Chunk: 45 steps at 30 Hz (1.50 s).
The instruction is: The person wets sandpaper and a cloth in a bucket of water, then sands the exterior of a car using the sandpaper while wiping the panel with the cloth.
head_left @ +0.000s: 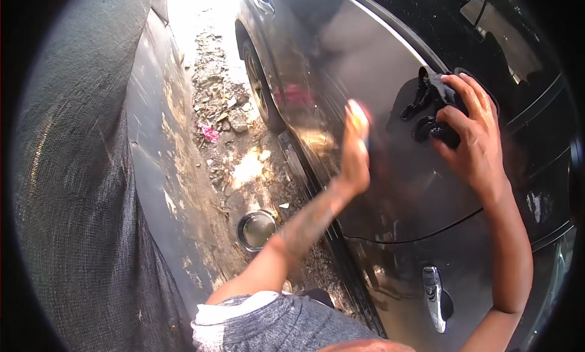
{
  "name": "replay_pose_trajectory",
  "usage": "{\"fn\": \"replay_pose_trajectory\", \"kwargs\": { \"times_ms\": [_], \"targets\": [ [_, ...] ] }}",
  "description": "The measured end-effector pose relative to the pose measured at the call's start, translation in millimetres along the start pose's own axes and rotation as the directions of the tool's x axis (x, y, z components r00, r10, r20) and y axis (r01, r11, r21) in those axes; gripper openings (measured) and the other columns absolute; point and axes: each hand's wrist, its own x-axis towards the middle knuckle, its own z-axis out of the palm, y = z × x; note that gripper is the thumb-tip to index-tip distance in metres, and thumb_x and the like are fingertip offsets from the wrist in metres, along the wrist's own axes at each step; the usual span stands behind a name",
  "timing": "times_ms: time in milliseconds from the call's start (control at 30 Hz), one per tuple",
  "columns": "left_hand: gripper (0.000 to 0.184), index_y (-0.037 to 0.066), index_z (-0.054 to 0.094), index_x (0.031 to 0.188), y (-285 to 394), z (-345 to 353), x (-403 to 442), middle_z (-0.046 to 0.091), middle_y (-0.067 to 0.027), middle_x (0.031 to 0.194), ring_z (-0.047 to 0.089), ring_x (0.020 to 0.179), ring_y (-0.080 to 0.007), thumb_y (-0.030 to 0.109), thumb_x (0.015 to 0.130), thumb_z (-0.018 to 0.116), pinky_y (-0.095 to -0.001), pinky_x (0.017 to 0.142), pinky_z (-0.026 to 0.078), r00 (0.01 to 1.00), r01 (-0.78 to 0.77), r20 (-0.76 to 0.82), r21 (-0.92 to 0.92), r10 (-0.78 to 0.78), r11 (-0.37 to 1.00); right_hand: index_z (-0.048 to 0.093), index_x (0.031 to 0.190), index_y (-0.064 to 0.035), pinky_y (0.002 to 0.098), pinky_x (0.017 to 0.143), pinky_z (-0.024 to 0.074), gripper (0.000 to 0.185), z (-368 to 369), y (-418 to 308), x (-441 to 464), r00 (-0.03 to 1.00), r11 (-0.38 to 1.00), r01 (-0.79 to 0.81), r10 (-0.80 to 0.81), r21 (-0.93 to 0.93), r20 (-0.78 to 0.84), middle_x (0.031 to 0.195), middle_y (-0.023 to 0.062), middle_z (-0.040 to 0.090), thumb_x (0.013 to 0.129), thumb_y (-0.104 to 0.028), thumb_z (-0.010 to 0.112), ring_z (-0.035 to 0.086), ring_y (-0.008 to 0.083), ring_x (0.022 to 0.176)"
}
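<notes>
My right hand [475, 129] has its fingers curled round a black, lumpy object [436, 96] against the dark car door [390, 193], near the window's lower edge. Whether this object is a cloth or part of the side mirror is unclear. Seen edge-on and blurred by motion, my left hand [356, 148] is raised over the door with its fingers stretched out. Nothing shows in it. Below my right hand sits a chrome door handle [434, 297].
A round dark container [256, 230] of liquid stands on the rubble-strewn ground [222, 108] beside the car. The front wheel [259, 84] is further ahead. To the left are a weathered wall [158, 151] and a hanging dark mesh sheet [79, 169].
</notes>
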Motion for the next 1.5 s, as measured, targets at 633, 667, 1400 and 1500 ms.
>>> {"fn": "replay_pose_trajectory", "kwargs": {
  "times_ms": [633,667,1400,1500],
  "targets": [
    [0.063,-0.009,-0.001,0.155,56.4,22.3,-61.1,0.005,-0.0268,0.164,0.003,0.154,-0.0362,0.025,0.106,0.017,-0.0416,0.125,0.003,0.992,0.058,0.109,0.075,-0.066,0.995,0.059,0.089,-0.007,0.0468,0.101,0.0441,0.041,7.5,10.7,-1.0,0.995,0.998,-0.027,0.022,-0.055,-0.096,0.13,0.0108,0.058,0.056,-0.002,0.083,0.053,0.0345,0.123],
    [0.063,-0.009,-0.001,0.155,44.6,19.2,-45.4,0.005,-0.0268,0.164,0.003,0.154,-0.0362,0.025,0.106,0.017,-0.0416,0.125,0.003,0.993,0.045,0.107,0.075,-0.053,0.996,0.059,0.089,-0.007,0.0468,0.101,0.0441,0.041,7.1,12.2,0.5,0.994,0.998,-0.026,0.019,-0.062,-0.108,0.13,0.0108,0.058,0.056,-0.002,0.083,0.053,0.0345,0.123],
    [0.064,-0.018,0.012,0.151,11.8,-1.9,10.6,0.012,-0.0312,0.162,0.008,0.153,-0.0389,0.025,0.104,0.023,-0.0451,0.125,0.006,0.998,-0.041,0.048,0.021,0.04,0.999,0.058,0.088,-0.0067,0.0468,0.106,0.0404,0.038,10.5,11.4,-0.4,0.997,1.0,-0.023,0.022,-0.001,-0.078,0.132,0.0103,0.056,0.058,0.0,0.079,0.05,0.0346,0.127],
    [0.063,-0.015,0.019,0.151,-69.1,-14.8,74.3,0.012,-0.0279,0.163,0.011,0.153,-0.0359,0.028,0.106,0.024,-0.0434,0.125,0.01,0.988,-0.145,-0.041,0.054,0.147,0.988,0.058,0.089,-0.0059,0.0471,0.106,0.0398,0.037,11.0,11.6,-1.2,0.997,1.0,-0.025,0.026,0.017,-0.076,0.133,0.011,0.055,0.058,0.0,0.077,0.05,0.0353,0.128]
  ]
}}
